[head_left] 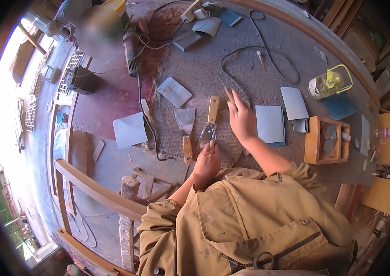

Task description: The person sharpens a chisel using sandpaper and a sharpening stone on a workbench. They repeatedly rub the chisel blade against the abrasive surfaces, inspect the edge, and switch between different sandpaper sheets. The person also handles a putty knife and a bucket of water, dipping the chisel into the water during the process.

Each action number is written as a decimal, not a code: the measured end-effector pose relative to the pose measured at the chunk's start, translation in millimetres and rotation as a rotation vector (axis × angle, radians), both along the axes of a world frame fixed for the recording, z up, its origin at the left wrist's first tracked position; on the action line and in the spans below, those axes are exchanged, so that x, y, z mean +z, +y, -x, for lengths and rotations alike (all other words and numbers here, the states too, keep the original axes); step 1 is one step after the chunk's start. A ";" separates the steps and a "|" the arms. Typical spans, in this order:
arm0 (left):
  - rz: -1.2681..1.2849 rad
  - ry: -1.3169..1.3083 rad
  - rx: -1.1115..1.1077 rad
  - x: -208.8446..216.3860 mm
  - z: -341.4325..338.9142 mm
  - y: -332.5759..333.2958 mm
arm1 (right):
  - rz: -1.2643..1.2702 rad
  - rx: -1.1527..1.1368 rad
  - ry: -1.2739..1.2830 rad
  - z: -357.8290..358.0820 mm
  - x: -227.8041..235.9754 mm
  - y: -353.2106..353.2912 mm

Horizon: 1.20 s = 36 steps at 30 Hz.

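My left hand (207,162) is closed, its fingertips together at the blade edge of a putty knife (213,110). That knife lies with its wooden handle pointing away, and grey-white smears mark its blade. What the left fingers pinch is too small to make out. My right hand (242,118) is raised to the right of the knife, fingers closed round a thin, dark, pointed tool (223,83) whose exact kind I cannot tell. Left of the first knife, a second putty knife (187,149) has its wooden handle toward me and a broad smeared blade.
Sandpaper sheets (130,130) lie about, some stacked (269,124). A wooden box (313,140) with scraps and a yellow-lidded bottle (331,84) stand right. A corded power tool (130,53) is far left, near another person. Black cable (264,39) loops across the back. A wooden frame (98,186) borders the left.
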<state>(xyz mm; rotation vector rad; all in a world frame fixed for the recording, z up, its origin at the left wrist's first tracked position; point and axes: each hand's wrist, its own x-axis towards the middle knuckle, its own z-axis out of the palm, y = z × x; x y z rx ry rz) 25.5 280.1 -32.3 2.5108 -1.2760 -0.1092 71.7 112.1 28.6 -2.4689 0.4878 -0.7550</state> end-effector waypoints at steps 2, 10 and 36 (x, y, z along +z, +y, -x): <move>0.004 0.059 0.015 9.7 -7.3 5.2 | -0.040 0.029 -0.064 -26.1 1.9 -4.6; 0.119 0.159 0.423 20.4 -47.8 5.6 | 0.251 0.214 0.431 -20.6 -35.5 -41.4; 0.606 0.486 0.609 69.4 -25.6 41.1 | 0.166 0.428 0.331 64.8 49.4 -85.5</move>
